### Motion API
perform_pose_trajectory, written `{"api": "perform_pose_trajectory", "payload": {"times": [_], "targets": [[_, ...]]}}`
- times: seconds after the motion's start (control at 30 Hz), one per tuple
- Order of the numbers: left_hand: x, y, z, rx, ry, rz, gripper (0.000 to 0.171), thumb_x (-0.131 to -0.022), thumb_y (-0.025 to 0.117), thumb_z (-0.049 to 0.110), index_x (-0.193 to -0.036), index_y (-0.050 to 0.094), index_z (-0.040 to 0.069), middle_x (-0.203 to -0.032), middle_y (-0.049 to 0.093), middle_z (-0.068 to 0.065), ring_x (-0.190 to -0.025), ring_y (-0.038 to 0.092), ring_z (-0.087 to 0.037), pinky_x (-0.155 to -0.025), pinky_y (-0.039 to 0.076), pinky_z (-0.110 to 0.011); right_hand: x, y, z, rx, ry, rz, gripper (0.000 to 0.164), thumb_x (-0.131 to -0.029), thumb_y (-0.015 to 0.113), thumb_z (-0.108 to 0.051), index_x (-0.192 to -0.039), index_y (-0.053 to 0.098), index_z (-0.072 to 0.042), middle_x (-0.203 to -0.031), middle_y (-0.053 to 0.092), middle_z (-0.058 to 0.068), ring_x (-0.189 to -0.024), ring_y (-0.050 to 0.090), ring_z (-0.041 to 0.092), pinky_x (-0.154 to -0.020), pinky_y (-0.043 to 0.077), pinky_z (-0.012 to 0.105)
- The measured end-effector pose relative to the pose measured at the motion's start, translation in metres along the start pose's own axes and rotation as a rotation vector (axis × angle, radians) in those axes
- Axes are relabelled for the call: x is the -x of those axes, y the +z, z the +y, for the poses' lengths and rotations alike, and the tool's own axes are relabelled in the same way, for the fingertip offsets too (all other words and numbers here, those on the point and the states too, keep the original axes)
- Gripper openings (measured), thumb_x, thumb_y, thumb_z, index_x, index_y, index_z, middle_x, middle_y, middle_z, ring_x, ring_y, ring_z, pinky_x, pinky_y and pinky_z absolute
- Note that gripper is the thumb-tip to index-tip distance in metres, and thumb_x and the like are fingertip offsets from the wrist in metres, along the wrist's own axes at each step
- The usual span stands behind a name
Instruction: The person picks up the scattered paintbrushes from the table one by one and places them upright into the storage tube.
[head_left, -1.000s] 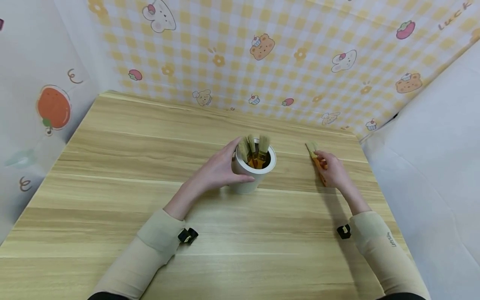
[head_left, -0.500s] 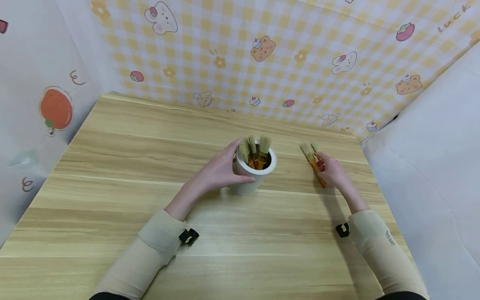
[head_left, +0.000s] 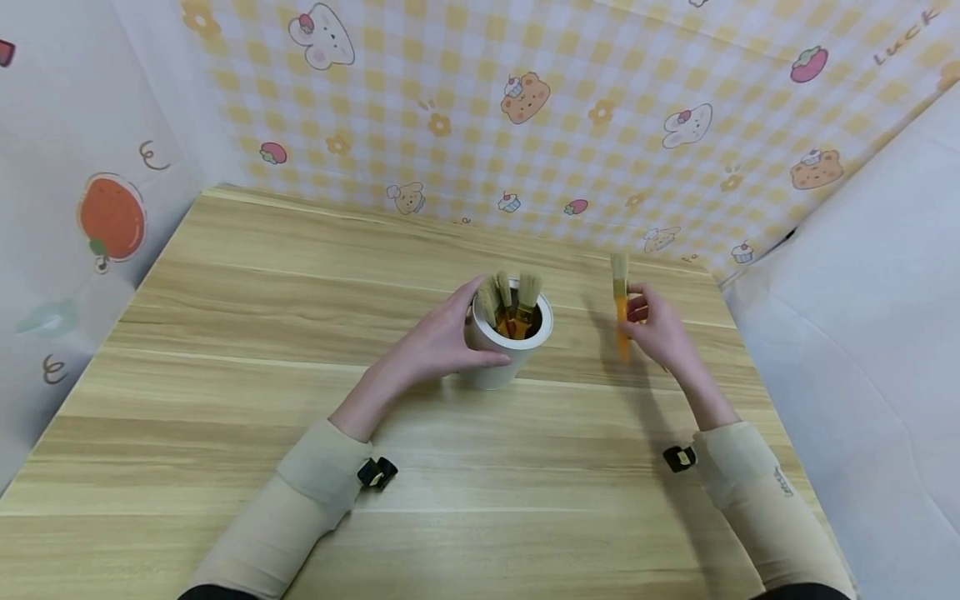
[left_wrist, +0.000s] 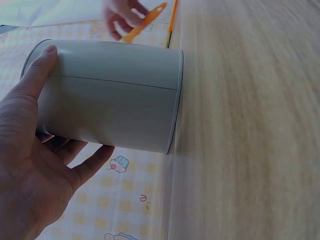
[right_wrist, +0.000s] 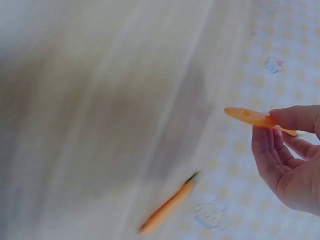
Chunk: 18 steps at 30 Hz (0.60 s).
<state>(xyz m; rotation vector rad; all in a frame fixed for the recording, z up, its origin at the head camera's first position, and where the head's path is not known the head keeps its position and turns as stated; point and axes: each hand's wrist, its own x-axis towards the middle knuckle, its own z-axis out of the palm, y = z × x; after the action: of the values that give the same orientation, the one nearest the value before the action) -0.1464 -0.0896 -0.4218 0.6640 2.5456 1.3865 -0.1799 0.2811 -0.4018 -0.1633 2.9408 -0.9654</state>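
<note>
My left hand (head_left: pixel 438 337) grips a white cylindrical canister (head_left: pixel 487 367) from its left side, thumb in front and fingers behind. It stands upright on the table with several paintbrushes (head_left: pixel 528 292) in it, bristles up. In the left wrist view, its smooth grey-looking wall (left_wrist: pixel 110 95) shows a thin seam. My right hand (head_left: pixel 660 329) pinches an orange-handled paintbrush (head_left: pixel 622 312) between thumb and fingers, bristles pointing up and away. In the right wrist view, that brush's handle (right_wrist: pixel 247 116) is raised off the table. A second orange-handled brush (right_wrist: pixel 167 207) lies on the table, mostly hidden by my hand in the head view.
The wood-grain table (head_left: pixel 247 400) meets a yellow-checked cloth backdrop (head_left: pixel 465 150) behind the canister. White sheets hang at the left (head_left: pixel 45 208) and the right (head_left: pixel 862 333). A shadow of the right arm falls across the tabletop.
My right hand has picked a paintbrush up from the table and turned it bristles up, moving slightly left. A second brush stays behind. The left hand and canister have not moved.
</note>
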Motion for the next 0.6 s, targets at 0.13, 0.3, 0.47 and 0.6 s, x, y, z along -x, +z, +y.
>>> {"api": "perform_pose_trajectory", "payload": {"times": [0.13,0.3,0.47,0.6], "targets": [[0.000,0.000,0.000,0.000,0.004,0.001,0.122,-0.075,0.089,0.054,-0.166,0.014,0.020,-0.170,0.028,-0.011,-0.153,0.036,-0.033,-0.124,0.034,-0.056,0.002,-0.001,-0.022,-0.066,-0.042,0.087,0.049,-0.092,0.066,0.003,-0.138,0.050,0.004,-0.110,0.061,0.022,-0.095,0.064,0.020,-0.064,0.054,0.012],[0.001,0.000,-0.001,0.000,0.011,0.001,0.122,-0.075,0.088,0.054,-0.166,0.013,0.021,-0.170,0.027,-0.011,-0.153,0.037,-0.033,-0.124,0.034,-0.055,0.005,-0.003,-0.053,-0.205,-0.098,0.161,0.045,-0.094,0.066,-0.002,-0.136,0.050,0.001,-0.104,0.058,0.007,-0.088,0.059,0.004,-0.066,0.059,0.016],[0.000,0.000,-0.002,0.013,0.017,-0.002,0.122,-0.075,0.089,0.053,-0.166,0.014,0.020,-0.169,0.029,-0.011,-0.152,0.038,-0.033,-0.124,0.035,-0.055,0.010,-0.004,-0.084,-0.419,-0.158,0.233,0.031,-0.096,0.066,-0.001,-0.123,0.053,-0.007,-0.098,0.055,-0.001,-0.087,0.062,0.007,-0.067,0.063,0.022],[-0.001,0.000,-0.003,0.020,0.024,-0.001,0.122,-0.075,0.089,0.052,-0.165,0.015,0.019,-0.169,0.030,-0.011,-0.152,0.039,-0.032,-0.124,0.035,-0.054,0.013,-0.003,-0.106,-0.545,-0.223,0.283,0.027,-0.094,0.068,0.000,-0.115,0.055,-0.013,-0.098,0.054,0.001,-0.084,0.062,0.010,-0.065,0.064,0.024]]}}
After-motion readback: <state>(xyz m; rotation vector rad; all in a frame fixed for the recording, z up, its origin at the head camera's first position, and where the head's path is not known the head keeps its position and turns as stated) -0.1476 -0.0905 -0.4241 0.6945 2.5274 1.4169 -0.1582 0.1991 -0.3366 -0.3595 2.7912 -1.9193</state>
